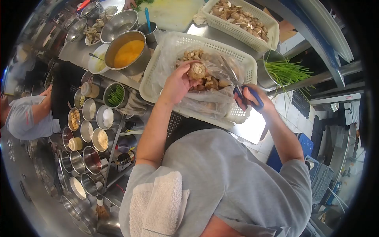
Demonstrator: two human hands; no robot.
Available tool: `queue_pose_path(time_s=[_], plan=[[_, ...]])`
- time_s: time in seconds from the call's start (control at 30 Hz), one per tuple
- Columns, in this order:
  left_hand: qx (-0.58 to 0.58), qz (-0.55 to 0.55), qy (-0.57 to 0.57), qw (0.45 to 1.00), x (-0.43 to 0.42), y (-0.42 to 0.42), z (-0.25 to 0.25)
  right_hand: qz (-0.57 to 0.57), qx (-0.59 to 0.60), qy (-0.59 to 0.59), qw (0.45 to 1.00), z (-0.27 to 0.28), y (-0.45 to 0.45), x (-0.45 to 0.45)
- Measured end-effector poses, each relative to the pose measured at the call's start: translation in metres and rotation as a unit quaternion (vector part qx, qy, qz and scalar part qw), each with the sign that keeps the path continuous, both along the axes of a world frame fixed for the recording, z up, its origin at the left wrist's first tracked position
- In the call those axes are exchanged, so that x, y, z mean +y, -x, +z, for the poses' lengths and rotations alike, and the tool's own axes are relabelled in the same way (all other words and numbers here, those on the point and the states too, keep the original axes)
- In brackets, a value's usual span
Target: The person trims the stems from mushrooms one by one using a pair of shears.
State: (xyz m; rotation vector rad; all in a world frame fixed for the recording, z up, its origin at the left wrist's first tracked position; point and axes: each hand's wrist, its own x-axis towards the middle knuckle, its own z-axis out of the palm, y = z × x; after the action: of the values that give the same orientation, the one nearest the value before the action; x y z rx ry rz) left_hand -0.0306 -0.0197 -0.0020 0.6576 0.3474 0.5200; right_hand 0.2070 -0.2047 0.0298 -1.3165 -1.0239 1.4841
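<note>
My left hand (178,83) grips a brown mushroom (197,71), its pale underside turned up. In my right hand (252,102) is a pair of scissors (233,77) with dark blue handles; the blades point up and left, a little to the right of the mushroom. Whether the blades are parted is hard to make out. Both hands are over a white perforated basket (248,63) lined with a clear plastic bag (167,51). More brown mushrooms (211,83) lie inside the bag, partly covered by its folds.
Beyond stands a second basket (272,27) of mushroom pieces. A pot of orange liquid (145,63) is to the left, and a metal container (266,81) of green stalks to the right. Several metal bowls and another person's arm (41,110) are at far left.
</note>
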Motion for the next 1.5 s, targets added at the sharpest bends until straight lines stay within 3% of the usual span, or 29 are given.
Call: queue_pose_path(time_s=[0.1,0.2,0.3,0.5,1.0,1.5], plan=[[0.092,0.041,-0.132,0.986,-0.004,-0.001,0.003,0.009,-0.044,0.014,0.999,0.008,0.002,-0.001],[0.102,0.044,-0.225,0.968,-0.003,-0.004,0.01,0.004,-0.095,-0.021,0.995,0.011,0.009,-0.002],[0.148,0.165,-0.283,0.933,-0.014,-0.01,0.031,0.018,-0.147,-0.014,0.989,0.006,0.009,-0.001],[0.14,0.259,-0.319,0.901,-0.016,-0.022,0.037,0.017,-0.145,-0.004,0.989,-0.001,0.021,0.005],[0.086,0.275,-0.324,0.901,-0.023,-0.022,0.049,0.006,-0.11,-0.04,0.993,0.013,0.034,0.022],[0.161,0.219,-0.287,0.919,-0.016,-0.017,0.049,-0.035,-0.14,0.006,0.99,0.013,0.039,0.023]])
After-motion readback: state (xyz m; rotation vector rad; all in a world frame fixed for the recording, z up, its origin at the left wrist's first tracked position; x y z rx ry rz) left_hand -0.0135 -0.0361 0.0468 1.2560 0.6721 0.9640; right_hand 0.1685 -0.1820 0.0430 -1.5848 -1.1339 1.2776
